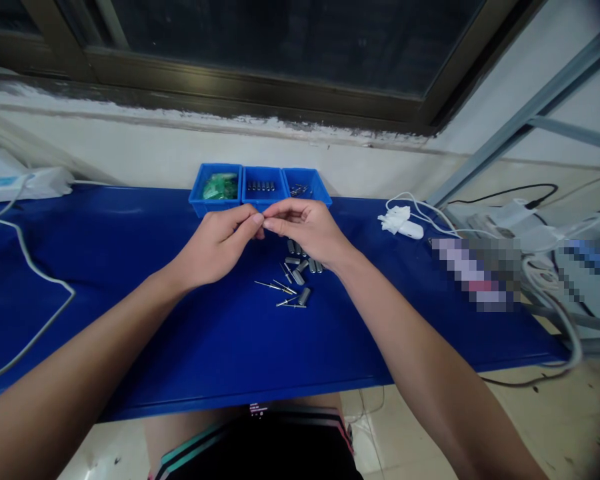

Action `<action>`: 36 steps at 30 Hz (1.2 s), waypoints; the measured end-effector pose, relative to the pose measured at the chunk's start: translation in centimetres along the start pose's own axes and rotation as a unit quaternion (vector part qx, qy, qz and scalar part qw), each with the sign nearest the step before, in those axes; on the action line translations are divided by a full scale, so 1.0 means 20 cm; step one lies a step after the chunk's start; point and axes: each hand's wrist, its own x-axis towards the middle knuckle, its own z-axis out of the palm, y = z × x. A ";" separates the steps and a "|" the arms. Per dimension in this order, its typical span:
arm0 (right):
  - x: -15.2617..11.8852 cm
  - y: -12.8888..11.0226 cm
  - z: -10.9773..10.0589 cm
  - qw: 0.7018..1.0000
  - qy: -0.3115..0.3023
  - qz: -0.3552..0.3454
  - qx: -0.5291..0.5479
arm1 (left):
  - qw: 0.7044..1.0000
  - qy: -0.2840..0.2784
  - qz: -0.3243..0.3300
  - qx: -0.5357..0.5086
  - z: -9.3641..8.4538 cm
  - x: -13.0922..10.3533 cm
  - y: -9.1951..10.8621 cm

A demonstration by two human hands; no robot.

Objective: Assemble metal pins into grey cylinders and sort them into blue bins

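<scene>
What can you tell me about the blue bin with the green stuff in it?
The blue bin is an open-topped box, plastic by its look. It stands upright on the blue table, near the wall, leftmost in a row of three beside the middle bin. The green stuff inside looks shiny, perhaps bagged. The left hand hides part of its front; I cannot tell whether they touch.

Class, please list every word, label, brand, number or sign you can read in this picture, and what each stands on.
No text can be read in this picture.
Small lit screen below the table's near edge: rows of marks, too small to read.
White block at the far left: bluish marks, too blurred to read.
Pixelated patch at the right: nothing legible.
Blue bins and loose metal parts: no lettering to make out.
</scene>
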 end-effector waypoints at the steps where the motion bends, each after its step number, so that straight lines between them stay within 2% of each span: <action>1: 0.00 0.00 0.00 1.000 0.000 -0.002 0.004 | 1.000 0.003 -0.003 -0.013 0.00 0.00 0.00; 8: 0.01 0.00 -0.02 0.999 0.025 -0.025 0.005 | 0.996 0.044 -0.017 -0.077 -0.01 0.03 0.00; 14: 0.01 0.01 -0.03 0.998 0.043 -0.039 -0.003 | 0.993 0.049 -0.015 -0.102 0.00 0.03 0.00; 18: 0.00 -0.04 -0.08 0.997 0.016 -0.069 0.028 | 0.990 0.054 -0.001 -0.127 0.00 0.02 0.02; 21: -0.02 -0.10 -0.14 0.993 0.041 -0.089 0.071 | 0.992 0.042 0.009 -0.123 0.00 0.01 0.03; 24: -0.02 -0.14 -0.20 0.984 0.096 -0.100 0.115 | 0.996 0.005 0.007 -0.092 -0.01 0.00 0.02; 27: 0.00 -0.13 -0.25 0.973 0.144 -0.086 0.162 | 0.996 -0.058 0.026 -0.063 -0.01 -0.01 0.01; 32: 0.06 -0.03 -0.32 0.953 0.239 0.037 0.180 | 0.980 -0.185 0.072 -0.010 -0.02 -0.02 0.01; 36: 0.08 0.03 -0.34 0.939 0.287 0.119 0.149 | 0.966 -0.247 0.075 0.028 0.00 -0.03 0.01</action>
